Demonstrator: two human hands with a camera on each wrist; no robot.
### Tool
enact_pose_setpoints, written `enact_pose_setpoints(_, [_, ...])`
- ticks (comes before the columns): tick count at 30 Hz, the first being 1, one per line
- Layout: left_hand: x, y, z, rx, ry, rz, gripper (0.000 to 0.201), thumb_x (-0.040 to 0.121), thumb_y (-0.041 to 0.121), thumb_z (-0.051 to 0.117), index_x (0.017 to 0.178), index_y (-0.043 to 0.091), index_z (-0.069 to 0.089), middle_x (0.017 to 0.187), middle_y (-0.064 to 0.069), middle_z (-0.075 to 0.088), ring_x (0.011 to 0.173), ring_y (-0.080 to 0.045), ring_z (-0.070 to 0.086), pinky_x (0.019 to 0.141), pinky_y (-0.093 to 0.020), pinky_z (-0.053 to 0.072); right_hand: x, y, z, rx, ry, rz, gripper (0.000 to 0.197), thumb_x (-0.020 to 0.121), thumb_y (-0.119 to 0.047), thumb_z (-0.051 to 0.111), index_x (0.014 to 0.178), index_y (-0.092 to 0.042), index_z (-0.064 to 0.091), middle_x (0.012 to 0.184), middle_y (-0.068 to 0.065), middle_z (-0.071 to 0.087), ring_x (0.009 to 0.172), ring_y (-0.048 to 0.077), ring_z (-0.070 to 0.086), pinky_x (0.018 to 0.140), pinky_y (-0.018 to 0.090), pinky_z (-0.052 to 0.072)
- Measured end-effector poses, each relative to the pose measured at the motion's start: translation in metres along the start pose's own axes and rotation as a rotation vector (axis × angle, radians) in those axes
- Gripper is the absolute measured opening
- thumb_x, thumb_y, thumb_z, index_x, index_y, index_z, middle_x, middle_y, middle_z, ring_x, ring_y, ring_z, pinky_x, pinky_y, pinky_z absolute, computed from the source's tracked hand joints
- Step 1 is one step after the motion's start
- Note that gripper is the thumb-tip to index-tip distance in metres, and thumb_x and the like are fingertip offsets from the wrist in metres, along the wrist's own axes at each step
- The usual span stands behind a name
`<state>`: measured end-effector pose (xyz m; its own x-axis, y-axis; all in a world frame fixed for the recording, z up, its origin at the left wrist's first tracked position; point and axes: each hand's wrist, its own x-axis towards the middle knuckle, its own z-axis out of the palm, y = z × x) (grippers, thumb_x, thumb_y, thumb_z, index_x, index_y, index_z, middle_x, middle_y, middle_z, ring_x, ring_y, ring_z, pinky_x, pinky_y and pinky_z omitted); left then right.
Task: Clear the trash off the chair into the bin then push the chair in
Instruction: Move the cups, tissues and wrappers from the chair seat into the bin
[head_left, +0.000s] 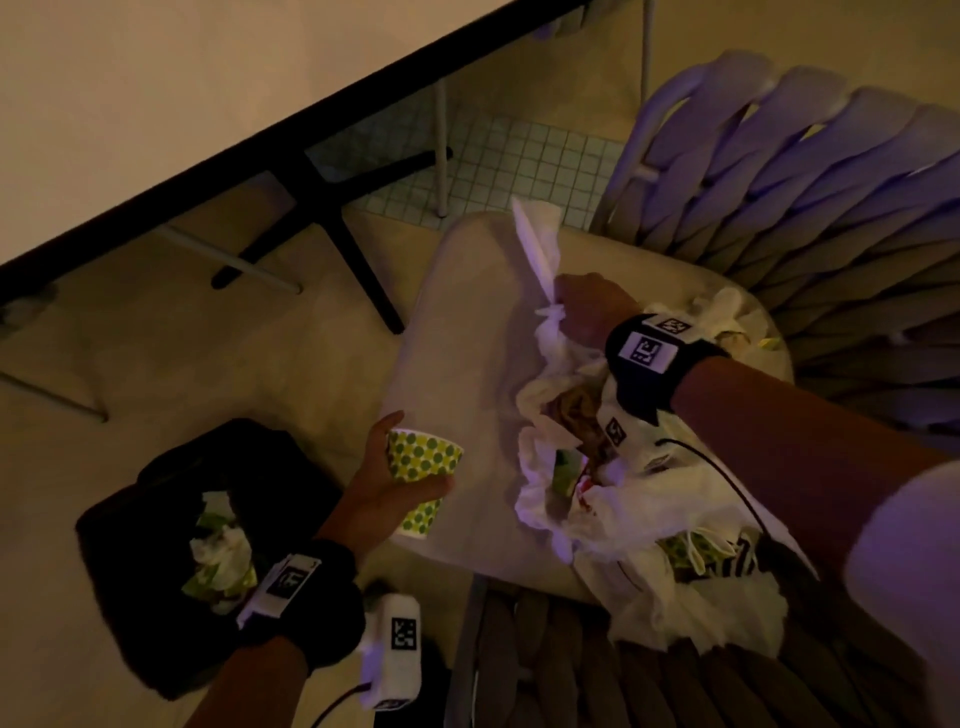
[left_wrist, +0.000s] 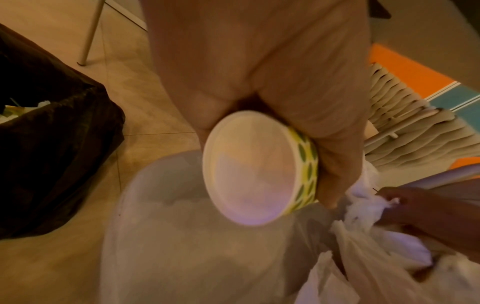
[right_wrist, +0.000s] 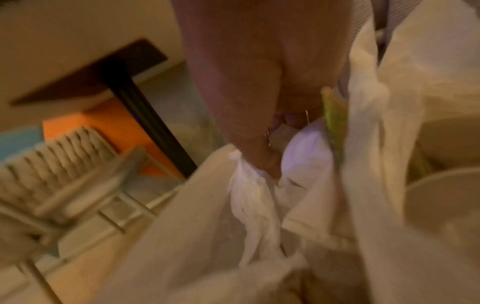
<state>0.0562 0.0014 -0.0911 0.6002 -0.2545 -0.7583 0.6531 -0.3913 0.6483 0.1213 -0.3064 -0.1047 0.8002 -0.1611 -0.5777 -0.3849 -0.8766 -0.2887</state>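
The left hand (head_left: 382, 483) curls round one green-dotted paper cup (head_left: 423, 480) at the seat's front edge, just beside the bin (head_left: 156, 519) — light and thin-walled, it looks easy to crush, so the sidewall grip suits it. The right hand (head_left: 584, 306) pinches a white napkin (head_left: 540, 249) above the chair (head_left: 467, 322); soft and limp, it is best bunched. A heap of crumpled papers and wrappers (head_left: 623, 509) remains on the seat — too tangled to count.
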Motion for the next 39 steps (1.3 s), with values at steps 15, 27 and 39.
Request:
enact_pose_setpoints(15, [0.007, -0.013, 0.008, 0.095, -0.069, 0.008, 0.093, 0.068, 0.011, 0.084, 0.134, 0.042, 0.027, 0.114, 0.016, 0.053, 0.098, -0.005, 0.06, 0.081, -0.03, 0.051, -0.091, -0.03, -0.021, 0.162, 0.026, -0.134, 0.025, 0.089, -0.034, 0.047, 0.107, -0.02, 0.058, 0.11, 0.009, 0.064, 0.102, 0.031, 0.059, 0.076, 0.03, 0.043])
enact_pose_setpoints(27, [0.001, -0.013, -0.004, 0.087, -0.022, -0.047, 0.105, 0.046, 0.039, 0.086, 0.134, 0.047, 0.029, 0.119, 0.005, 0.058, 0.101, -0.017, 0.063, 0.08, -0.036, 0.054, -0.078, -0.029, -0.008, 0.332, 0.032, -0.087, 0.026, 0.09, -0.023, 0.054, 0.073, -0.004, 0.057, 0.082, 0.017, 0.058, 0.086, 0.034, 0.059, 0.062, 0.024, 0.026])
enact_pose_setpoints(39, [0.0, -0.014, -0.01, 0.08, -0.007, -0.058, 0.109, 0.042, 0.043, 0.085, 0.135, 0.046, 0.029, 0.122, 0.003, 0.056, 0.102, -0.019, 0.063, 0.085, -0.043, 0.055, -0.072, -0.024, -0.007, 0.096, -0.292, -0.099, 0.055, 0.082, -0.02, 0.069, 0.131, -0.01, 0.049, 0.134, 0.01, 0.048, 0.126, 0.027, 0.045, 0.089, 0.025, 0.034])
